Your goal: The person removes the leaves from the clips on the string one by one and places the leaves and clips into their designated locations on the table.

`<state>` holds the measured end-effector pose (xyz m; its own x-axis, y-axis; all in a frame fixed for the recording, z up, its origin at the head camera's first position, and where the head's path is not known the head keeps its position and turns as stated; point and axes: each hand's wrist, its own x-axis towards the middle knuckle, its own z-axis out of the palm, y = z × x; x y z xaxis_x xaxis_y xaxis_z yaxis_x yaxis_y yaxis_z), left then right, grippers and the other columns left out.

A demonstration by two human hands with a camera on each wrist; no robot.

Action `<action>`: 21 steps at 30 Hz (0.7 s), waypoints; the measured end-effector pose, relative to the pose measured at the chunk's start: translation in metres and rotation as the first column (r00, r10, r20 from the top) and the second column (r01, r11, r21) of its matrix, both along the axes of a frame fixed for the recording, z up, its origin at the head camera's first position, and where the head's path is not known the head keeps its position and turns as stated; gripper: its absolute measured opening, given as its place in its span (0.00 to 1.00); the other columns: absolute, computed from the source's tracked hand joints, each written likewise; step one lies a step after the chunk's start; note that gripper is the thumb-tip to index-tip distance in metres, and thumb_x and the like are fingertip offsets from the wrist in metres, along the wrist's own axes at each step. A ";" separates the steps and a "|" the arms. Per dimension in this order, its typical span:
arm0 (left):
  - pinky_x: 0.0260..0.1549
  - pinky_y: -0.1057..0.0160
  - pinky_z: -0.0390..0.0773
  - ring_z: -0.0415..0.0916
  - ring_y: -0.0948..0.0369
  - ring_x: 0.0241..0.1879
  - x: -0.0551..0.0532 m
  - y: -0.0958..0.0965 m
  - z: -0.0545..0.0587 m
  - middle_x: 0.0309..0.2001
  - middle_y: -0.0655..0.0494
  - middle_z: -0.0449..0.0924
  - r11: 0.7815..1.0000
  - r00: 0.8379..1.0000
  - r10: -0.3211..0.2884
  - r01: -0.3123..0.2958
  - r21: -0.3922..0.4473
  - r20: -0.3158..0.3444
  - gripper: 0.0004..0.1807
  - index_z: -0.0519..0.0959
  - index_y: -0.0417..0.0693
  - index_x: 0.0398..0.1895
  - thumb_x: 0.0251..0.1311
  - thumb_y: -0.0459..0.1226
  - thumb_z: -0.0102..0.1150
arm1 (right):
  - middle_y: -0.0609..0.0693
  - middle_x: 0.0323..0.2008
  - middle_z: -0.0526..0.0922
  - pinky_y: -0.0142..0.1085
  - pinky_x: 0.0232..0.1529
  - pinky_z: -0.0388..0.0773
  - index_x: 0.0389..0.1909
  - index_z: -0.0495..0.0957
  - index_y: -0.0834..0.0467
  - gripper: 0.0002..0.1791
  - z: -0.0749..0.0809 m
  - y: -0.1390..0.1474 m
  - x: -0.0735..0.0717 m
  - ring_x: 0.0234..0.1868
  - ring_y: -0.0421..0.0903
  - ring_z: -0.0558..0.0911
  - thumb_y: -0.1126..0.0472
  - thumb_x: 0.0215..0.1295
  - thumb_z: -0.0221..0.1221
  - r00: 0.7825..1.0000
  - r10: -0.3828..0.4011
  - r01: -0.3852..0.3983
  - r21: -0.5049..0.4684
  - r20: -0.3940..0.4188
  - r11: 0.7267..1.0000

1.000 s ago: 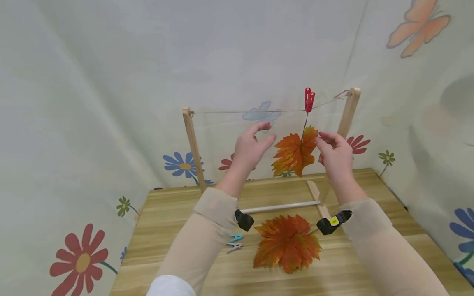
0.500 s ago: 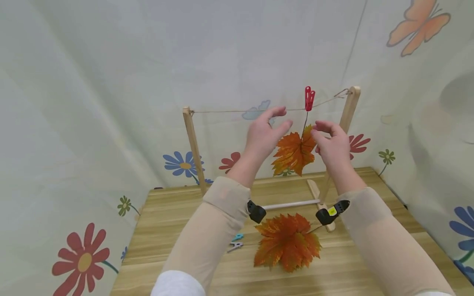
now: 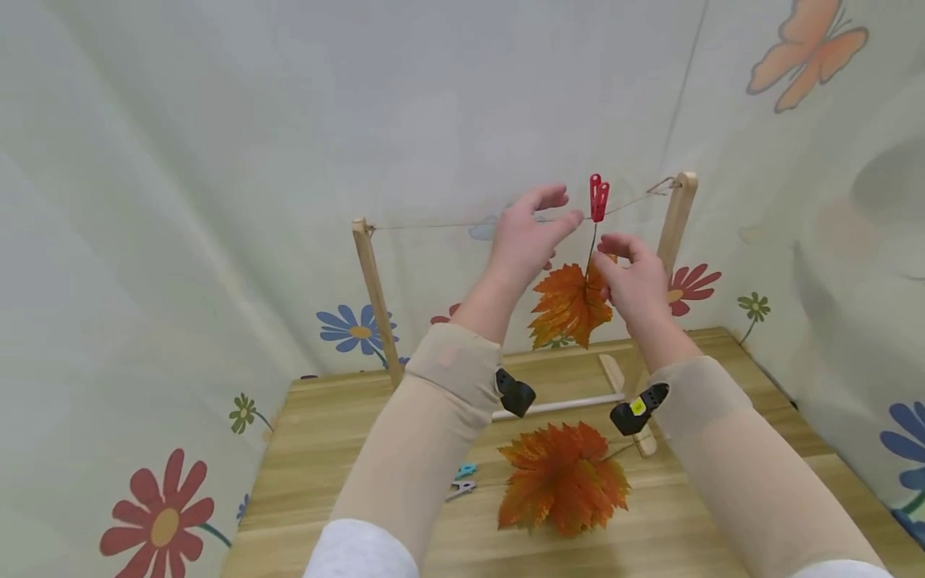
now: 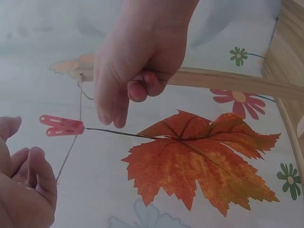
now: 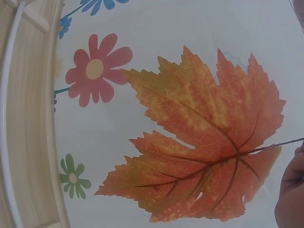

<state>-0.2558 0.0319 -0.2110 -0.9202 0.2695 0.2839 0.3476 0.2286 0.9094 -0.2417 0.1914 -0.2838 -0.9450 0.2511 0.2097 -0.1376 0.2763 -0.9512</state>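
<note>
A red clothespin [image 3: 598, 198] grips the string [image 3: 426, 226] of a wooden frame and the thin stem of an orange artificial maple leaf [image 3: 564, 309], which hangs below. Just left of the clothespin is my left hand [image 3: 522, 241], thumb and fingers spread apart with nothing between them. My right hand [image 3: 639, 282] is beside the stem, its fingers loosely bent. In the left wrist view, the right fingertips [image 4: 111, 121] are right by the stem [image 4: 114, 132]. The right wrist view shows the leaf's face [image 5: 204, 142] broadly, with part of a hand at the right edge.
On the wooden table [image 3: 325, 457] lies a second orange leaf [image 3: 564, 482]. Left of it are a teal clothespin [image 3: 466, 470] and a grey one [image 3: 461, 488]. The frame has a left post [image 3: 376, 297], a right post [image 3: 678, 217] and a white bottom rod [image 3: 571, 404].
My left hand has moved up and right, toward the red clothespin. My right hand has shifted slightly left and up, to the stem. The leaf hangs as before.
</note>
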 end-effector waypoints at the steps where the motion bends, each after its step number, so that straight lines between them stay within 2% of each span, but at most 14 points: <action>1: 0.24 0.64 0.78 0.75 0.62 0.33 0.000 0.001 0.001 0.54 0.69 0.72 1.000 1.000 -0.011 0.011 -0.006 0.014 0.27 0.69 0.60 0.62 0.59 0.47 0.61 | 0.49 0.55 0.72 0.29 0.25 0.75 0.62 0.68 0.51 0.26 0.000 0.000 0.000 0.21 0.47 0.72 0.47 0.65 0.56 1.000 0.000 0.000 0.011 -0.005 1.000; 3: 0.23 0.63 0.77 0.74 0.59 0.31 -0.002 0.003 0.002 0.55 0.68 0.71 0.999 0.998 -0.036 0.037 -0.016 0.044 0.29 0.68 0.60 0.63 0.58 0.47 0.62 | 0.49 0.55 0.72 0.31 0.27 0.76 0.62 0.68 0.52 0.26 0.000 0.000 -0.002 0.23 0.48 0.72 0.47 0.65 0.55 1.000 0.003 -0.003 0.027 -0.018 1.000; 6: 0.28 0.63 0.78 0.75 0.62 0.36 -0.003 0.007 0.004 0.56 0.71 0.69 0.998 0.994 -0.056 0.059 -0.029 0.095 0.32 0.66 0.62 0.65 0.56 0.48 0.63 | 0.51 0.55 0.72 0.36 0.35 0.78 0.61 0.69 0.53 0.26 0.001 -0.002 -0.004 0.32 0.47 0.74 0.46 0.66 0.55 0.999 0.008 -0.006 0.045 -0.035 0.999; 10: 0.29 0.64 0.78 0.74 0.63 0.38 -0.004 0.011 0.007 0.57 0.70 0.68 0.999 0.990 -0.042 0.042 -0.003 0.133 0.33 0.64 0.60 0.67 0.58 0.47 0.62 | 0.52 0.55 0.72 0.40 0.43 0.77 0.60 0.69 0.54 0.25 0.005 -0.005 -0.004 0.46 0.46 0.73 0.47 0.66 0.54 0.999 -0.005 0.008 0.059 -0.036 0.998; 11: 0.27 0.65 0.78 0.73 0.62 0.35 -0.004 0.012 0.007 0.57 0.70 0.69 0.999 0.990 -0.035 0.034 0.010 0.138 0.33 0.64 0.60 0.67 0.58 0.47 0.62 | 0.52 0.55 0.72 0.40 0.45 0.77 0.60 0.69 0.54 0.25 0.006 -0.005 -0.004 0.48 0.47 0.73 0.47 0.66 0.54 0.999 -0.009 0.011 0.057 -0.039 0.998; 16: 0.22 0.67 0.76 0.64 0.58 0.19 -0.003 0.015 0.006 0.55 0.68 0.69 0.998 0.989 -0.028 0.020 0.059 0.147 0.31 0.64 0.57 0.66 0.59 0.45 0.61 | 0.51 0.54 0.73 0.38 0.48 0.73 0.58 0.70 0.56 0.24 0.008 -0.008 -0.005 0.51 0.47 0.71 0.48 0.66 0.54 0.998 -0.039 0.042 0.059 -0.048 0.997; 19: 0.22 0.66 0.77 0.64 0.58 0.18 -0.002 0.018 0.006 0.54 0.68 0.70 0.998 0.989 -0.030 0.022 0.058 0.142 0.30 0.65 0.57 0.66 0.60 0.44 0.60 | 0.51 0.52 0.74 0.37 0.49 0.73 0.56 0.71 0.57 0.22 0.007 -0.009 -0.006 0.50 0.47 0.72 0.49 0.67 0.54 0.996 -0.070 0.074 0.062 -0.059 0.995; 21: 0.22 0.67 0.78 0.67 0.57 0.20 -0.002 0.019 0.006 0.54 0.68 0.70 0.998 0.989 -0.028 0.020 0.058 0.143 0.30 0.65 0.57 0.65 0.60 0.44 0.60 | 0.51 0.50 0.75 0.36 0.46 0.74 0.54 0.72 0.57 0.19 0.006 -0.009 -0.007 0.47 0.47 0.72 0.51 0.67 0.54 0.993 -0.092 0.096 0.059 -0.076 0.994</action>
<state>-0.2577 0.0514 -0.2045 -0.9461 0.2792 0.1642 0.2168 0.1692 0.9615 -0.2485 0.1828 -0.2780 -0.8993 0.3222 0.2957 -0.1771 0.3499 -0.9199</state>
